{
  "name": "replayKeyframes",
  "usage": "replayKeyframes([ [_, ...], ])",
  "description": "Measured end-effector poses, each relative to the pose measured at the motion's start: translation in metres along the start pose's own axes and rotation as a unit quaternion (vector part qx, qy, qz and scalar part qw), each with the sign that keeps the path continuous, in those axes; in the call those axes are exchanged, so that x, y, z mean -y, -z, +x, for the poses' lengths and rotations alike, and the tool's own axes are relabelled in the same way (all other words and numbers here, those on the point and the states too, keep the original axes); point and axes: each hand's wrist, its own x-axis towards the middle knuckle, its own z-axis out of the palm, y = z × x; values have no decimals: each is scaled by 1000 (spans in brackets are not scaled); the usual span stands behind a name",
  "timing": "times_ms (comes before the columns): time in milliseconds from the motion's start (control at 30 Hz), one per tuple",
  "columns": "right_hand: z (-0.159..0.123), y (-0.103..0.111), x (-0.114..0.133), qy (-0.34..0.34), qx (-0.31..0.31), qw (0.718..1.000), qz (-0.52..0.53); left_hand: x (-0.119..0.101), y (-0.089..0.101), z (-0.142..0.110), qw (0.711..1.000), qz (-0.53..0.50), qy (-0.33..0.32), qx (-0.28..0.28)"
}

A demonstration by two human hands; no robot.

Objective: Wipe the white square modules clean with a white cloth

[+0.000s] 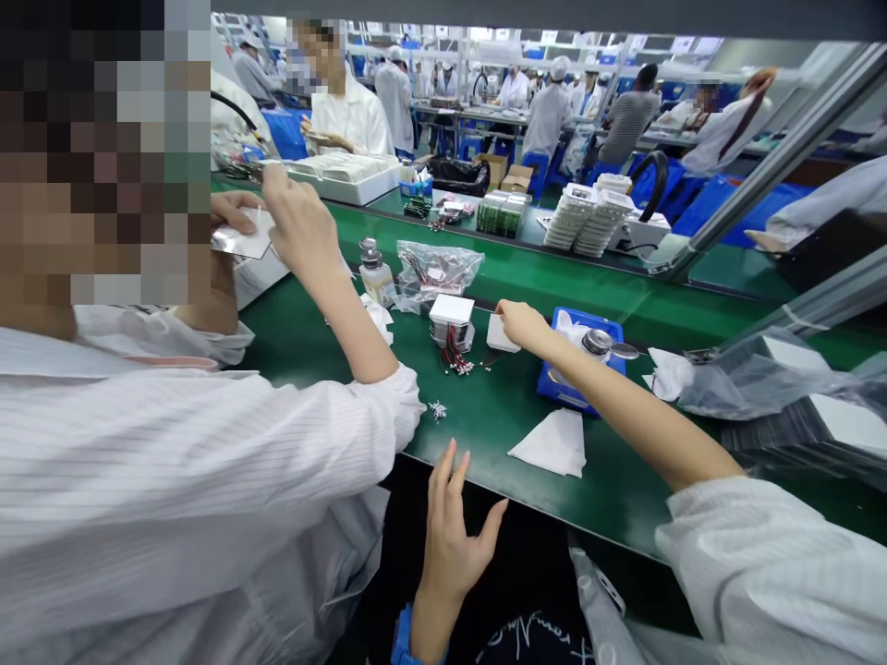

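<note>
My left hand [454, 545] is held open at the table's front edge, fingers spread, with nothing in it. My right hand [527, 328] reaches far across the table with its fingers pinched together. They are at the edge of a white square piece [503, 337] with a wire lead. A thin line shows at the fingertips, but what they grip is too small to make out. Just left of it stands a stack of similar white square pieces [452, 314], their red and black wires [455, 356] hanging toward me.
A co-worker at left holds a silvery sheet [246, 235]; their sleeve [333, 416] crosses beside me. Also here: a pump bottle [376, 277], a plastic bag [436, 272], a blue tray [572, 395], white cloth [552, 443], small white bits [437, 410] and stacked panels [796, 453].
</note>
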Motion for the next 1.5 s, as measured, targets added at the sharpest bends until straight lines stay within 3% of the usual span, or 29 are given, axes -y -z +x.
replayKeyframes([
  [100,12,-1,3,-40,-7,999,-28,2,5,-6,1000,3,1,-4],
  [200,1,4,9,-45,-35,997,-46,4,8,-8,1000,0,-14,0],
  [333,-54,8,8,32,-74,996,-45,7,8,-5,1000,-11,-25,7],
  [400,-95,2,-2,125,-131,983,-11,8,6,-2,999,-14,-34,10],
  [500,-160,-16,-35,275,-208,938,44,8,2,1,998,-20,-54,16],
  [567,-196,-29,-67,307,-210,928,31,7,-2,3,997,-26,-68,25],
  [633,-224,-40,-104,286,-203,936,2,6,-5,6,995,-32,-82,38],
  [733,-252,-52,-154,170,-214,960,-53,3,-11,10,992,-45,-111,51],
  [833,-265,-63,-187,63,-189,978,-59,0,-17,14,988,-56,-127,65],
  [900,-268,-70,-198,40,-167,984,-56,-1,-21,16,987,-59,-130,77],
  [1200,-264,-83,-207,70,-206,961,-173,-9,-32,12,983,-73,-116,119],
  [1400,-263,-75,-212,127,-218,949,-186,-11,-35,15,982,-70,-122,126],
  [1500,-267,-64,-209,106,-250,951,-150,-12,-36,17,981,-77,-115,133],
])
